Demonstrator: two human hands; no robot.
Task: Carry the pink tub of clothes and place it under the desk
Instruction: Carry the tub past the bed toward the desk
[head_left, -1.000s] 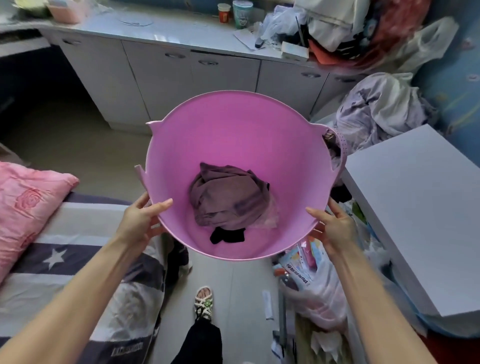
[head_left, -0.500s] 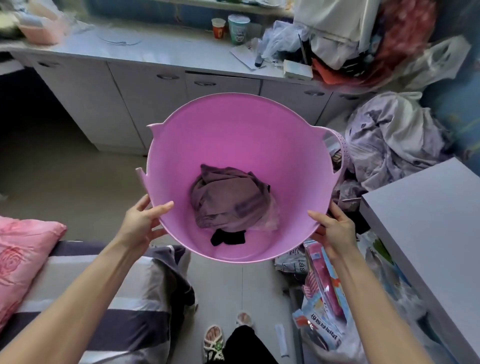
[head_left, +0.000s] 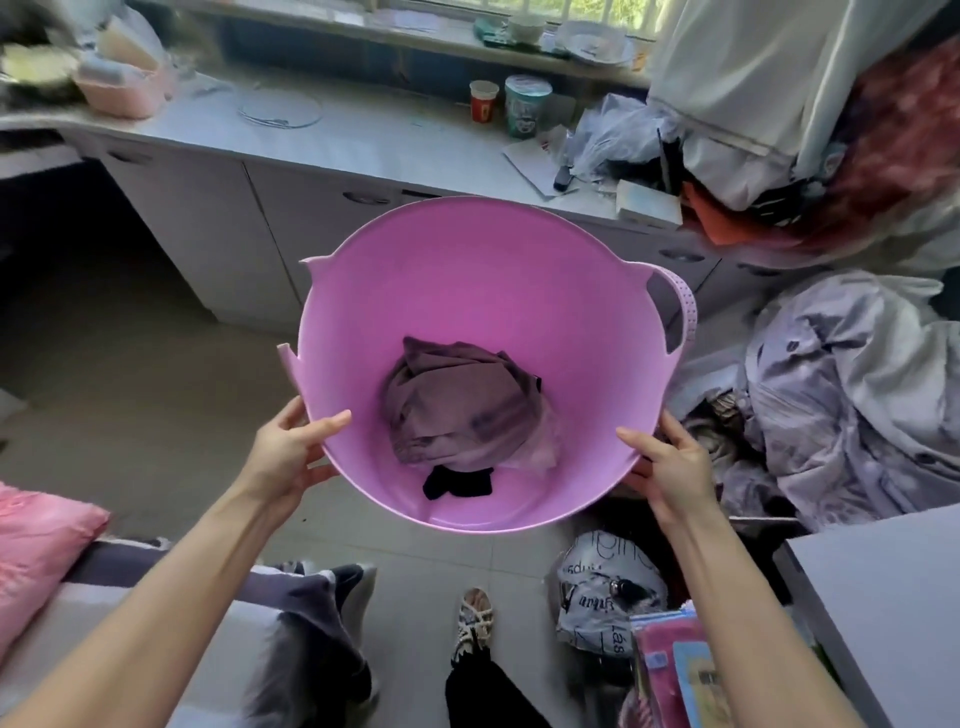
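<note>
I hold the round pink tub (head_left: 467, 291) in the air in front of me, tilted so its inside shows. A crumpled mauve garment (head_left: 457, 405) and a small black piece of cloth (head_left: 457, 482) lie at its bottom. My left hand (head_left: 291, 454) grips the near left rim, thumb inside. My right hand (head_left: 670, 465) grips the near right rim the same way. The white desk (head_left: 332, 140) with cupboard doors runs across the back; a dark open gap (head_left: 57, 218) lies under its left end.
Cups (head_left: 524, 106), papers and piled clothes (head_left: 810, 119) crowd the desk's right end. A heap of grey bedding (head_left: 852, 395) and bags (head_left: 608, 587) lie on the floor at right. A bed with a pink pillow (head_left: 36, 545) is at lower left. A white surface (head_left: 883, 603) is at lower right.
I have walked forward with the tub: the desk and window sill are closer and lower in view, while the bed, pillow and white surface have slid back. Both hands keep their grip.
</note>
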